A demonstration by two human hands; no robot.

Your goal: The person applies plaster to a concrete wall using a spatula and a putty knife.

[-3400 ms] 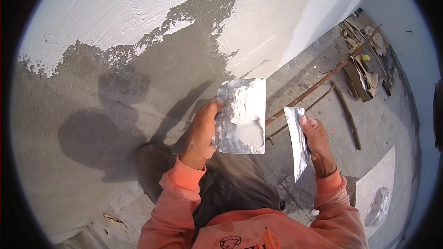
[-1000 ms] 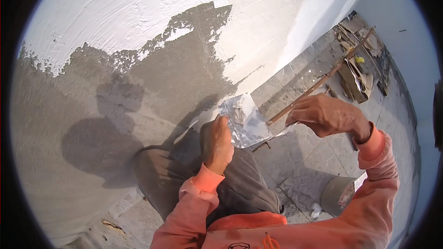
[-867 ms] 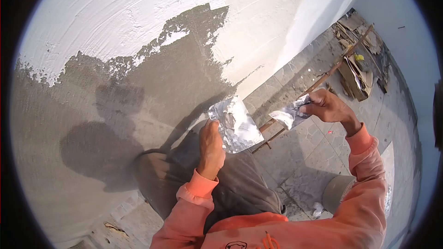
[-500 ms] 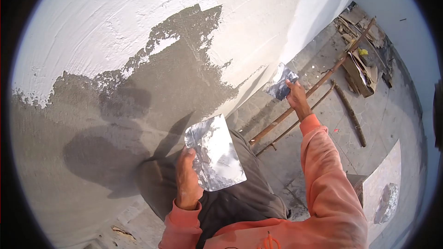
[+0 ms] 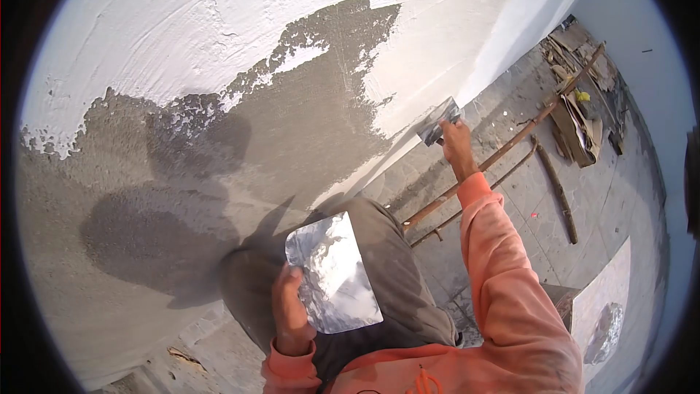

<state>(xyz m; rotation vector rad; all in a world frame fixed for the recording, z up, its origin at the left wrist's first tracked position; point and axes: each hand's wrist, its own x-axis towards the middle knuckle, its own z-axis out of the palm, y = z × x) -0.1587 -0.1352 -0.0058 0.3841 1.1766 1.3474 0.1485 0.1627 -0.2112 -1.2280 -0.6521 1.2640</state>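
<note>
My left hand (image 5: 293,314) grips the left edge of a flat metal plate (image 5: 337,277) smeared with white putty, held above my knee. My right hand (image 5: 456,144) is closed on a small metal scraper (image 5: 439,121), whose blade lies at the lower edge of the wall. White putty (image 5: 175,22) coats the upper part of the wall, with a ragged border against the bare grey plaster (image 5: 292,128). Whether the blade touches the wall I cannot tell for sure.
Long wooden poles (image 5: 503,150) lie on the tiled floor (image 5: 510,230), with a short stick (image 5: 557,190) beside them. Cardboard and wood scraps (image 5: 580,120) are heaped at the far right. A board with a putty lump (image 5: 605,332) stands at the lower right.
My right hand has moved the scraper slightly left, up to the wall's lower edge. My left hand and the metal plate are lower in view. The view has shifted a little.
</note>
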